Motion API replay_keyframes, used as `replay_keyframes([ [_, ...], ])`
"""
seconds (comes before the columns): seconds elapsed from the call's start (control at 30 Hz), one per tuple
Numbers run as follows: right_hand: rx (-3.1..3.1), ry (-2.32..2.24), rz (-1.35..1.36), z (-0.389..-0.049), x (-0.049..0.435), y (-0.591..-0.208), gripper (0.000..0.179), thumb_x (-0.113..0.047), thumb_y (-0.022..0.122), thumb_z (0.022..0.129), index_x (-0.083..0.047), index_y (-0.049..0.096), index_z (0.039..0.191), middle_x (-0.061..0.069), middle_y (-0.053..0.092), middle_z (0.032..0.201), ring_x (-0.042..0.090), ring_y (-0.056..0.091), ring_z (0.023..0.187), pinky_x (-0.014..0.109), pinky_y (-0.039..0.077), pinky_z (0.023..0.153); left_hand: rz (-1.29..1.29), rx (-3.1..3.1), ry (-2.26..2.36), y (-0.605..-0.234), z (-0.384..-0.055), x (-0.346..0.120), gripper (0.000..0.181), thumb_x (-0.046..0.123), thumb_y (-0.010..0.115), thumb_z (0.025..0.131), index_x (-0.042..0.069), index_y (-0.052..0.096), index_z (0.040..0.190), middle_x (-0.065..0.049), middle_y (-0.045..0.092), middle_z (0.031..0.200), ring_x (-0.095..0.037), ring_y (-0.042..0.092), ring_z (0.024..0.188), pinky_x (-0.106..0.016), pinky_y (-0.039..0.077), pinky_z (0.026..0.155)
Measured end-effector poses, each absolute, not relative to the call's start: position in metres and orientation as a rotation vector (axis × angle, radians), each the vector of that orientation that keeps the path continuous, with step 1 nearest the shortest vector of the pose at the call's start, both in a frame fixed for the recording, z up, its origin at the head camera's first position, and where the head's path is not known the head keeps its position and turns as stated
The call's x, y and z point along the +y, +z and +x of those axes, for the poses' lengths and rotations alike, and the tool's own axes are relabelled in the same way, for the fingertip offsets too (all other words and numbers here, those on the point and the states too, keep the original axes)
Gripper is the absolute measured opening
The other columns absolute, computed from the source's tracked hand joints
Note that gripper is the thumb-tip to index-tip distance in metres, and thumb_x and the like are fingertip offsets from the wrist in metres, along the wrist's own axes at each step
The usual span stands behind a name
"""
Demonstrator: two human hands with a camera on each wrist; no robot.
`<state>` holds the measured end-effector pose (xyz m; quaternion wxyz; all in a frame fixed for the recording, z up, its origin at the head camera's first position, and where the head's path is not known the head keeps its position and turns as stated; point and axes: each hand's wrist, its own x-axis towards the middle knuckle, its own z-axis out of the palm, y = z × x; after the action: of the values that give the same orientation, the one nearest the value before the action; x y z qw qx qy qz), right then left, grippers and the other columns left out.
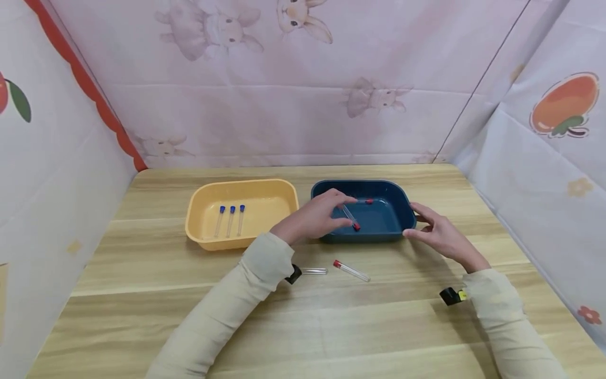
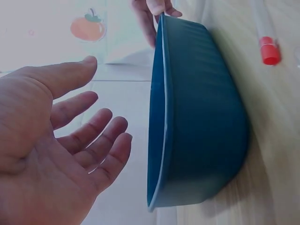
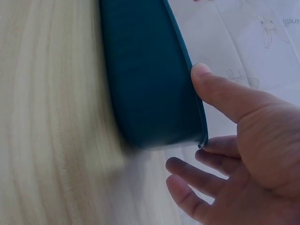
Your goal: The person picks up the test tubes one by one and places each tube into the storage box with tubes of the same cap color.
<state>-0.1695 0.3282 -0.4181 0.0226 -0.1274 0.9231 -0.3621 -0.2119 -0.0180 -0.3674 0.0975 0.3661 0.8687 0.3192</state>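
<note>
A dark blue basin point(image 1: 374, 237) stands on the table with two red-capped test tubes inside, one point(image 1: 350, 215) slanting and one point(image 1: 364, 201) farther back. My left hand point(image 1: 318, 215) is over its left end, fingers spread and relaxed; the left wrist view shows nothing in the palm. At the right end, my right hand point(image 1: 440, 234) touches the rim with loosely extended fingers, the thumb point(image 3: 211, 84) laid against the rim in the right wrist view. In front of the basin lie a red-capped test tube point(image 1: 351, 270) and another tube point(image 1: 314, 271), whose left end is hidden by the left wrist camera.
To the left stands a yellow basin point(image 1: 199, 239) holding three blue-capped test tubes point(image 1: 231, 221) side by side. A black wrist camera point(image 1: 450, 296) sits at the right sleeve. Printed fabric walls point(image 1: 284, 126) enclose the wooden table point(image 1: 331, 337) at the back and sides.
</note>
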Motion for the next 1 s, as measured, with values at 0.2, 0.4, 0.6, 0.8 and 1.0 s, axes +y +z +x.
replay_keyframes([
  [0.2,2.861,-1.118,-0.382,-0.167,0.330,-0.420,0.080,-0.026,0.073,0.099,0.001,0.030,0.161,0.027,0.032,0.162,0.048,0.046,0.137,0.058,0.047,0.101,1.104,2.559,0.991,-0.370,-0.200,-0.032,0.053,0.026,0.069,0.102,0.012,0.053,0.151,-0.007,0.054,0.142,-0.018,0.054,0.122,-0.032,0.050,0.100],
  [0.4,2.861,-1.113,-0.365,-0.167,0.329,-0.419,0.080,-0.027,0.073,0.099,-0.001,0.030,0.161,0.028,0.032,0.162,0.049,0.046,0.137,0.057,0.048,0.100,1.127,2.527,1.048,-0.374,-0.187,-0.051,0.052,0.025,0.069,0.102,0.011,0.055,0.150,-0.004,0.057,0.137,-0.021,0.055,0.120,-0.035,0.052,0.098],
  [0.6,2.858,-1.125,-0.380,-0.168,0.328,-0.418,0.079,-0.026,0.073,0.100,0.001,0.030,0.161,0.028,0.031,0.162,0.049,0.045,0.138,0.058,0.046,0.101,1.098,2.487,1.072,-0.380,-0.175,-0.069,0.051,0.021,0.070,0.101,0.011,0.055,0.149,-0.009,0.057,0.137,-0.026,0.058,0.117,-0.037,0.054,0.095],
  [0.8,2.866,-1.133,-0.396,-0.169,0.327,-0.418,0.078,-0.025,0.072,0.100,0.000,0.030,0.161,0.027,0.031,0.162,0.049,0.046,0.138,0.060,0.045,0.102,1.029,2.448,1.070,-0.392,-0.163,-0.086,0.049,0.021,0.069,0.102,0.009,0.056,0.148,-0.010,0.057,0.142,-0.027,0.058,0.124,-0.041,0.051,0.102],
  [1.0,2.866,-1.132,-0.402,-0.170,0.327,-0.418,0.078,-0.025,0.072,0.100,0.001,0.030,0.161,0.028,0.031,0.162,0.049,0.047,0.137,0.060,0.045,0.102,1.021,2.445,1.051,-0.406,-0.154,-0.097,0.046,0.023,0.069,0.102,0.008,0.059,0.145,-0.006,0.060,0.139,-0.024,0.058,0.122,-0.042,0.051,0.102],
])
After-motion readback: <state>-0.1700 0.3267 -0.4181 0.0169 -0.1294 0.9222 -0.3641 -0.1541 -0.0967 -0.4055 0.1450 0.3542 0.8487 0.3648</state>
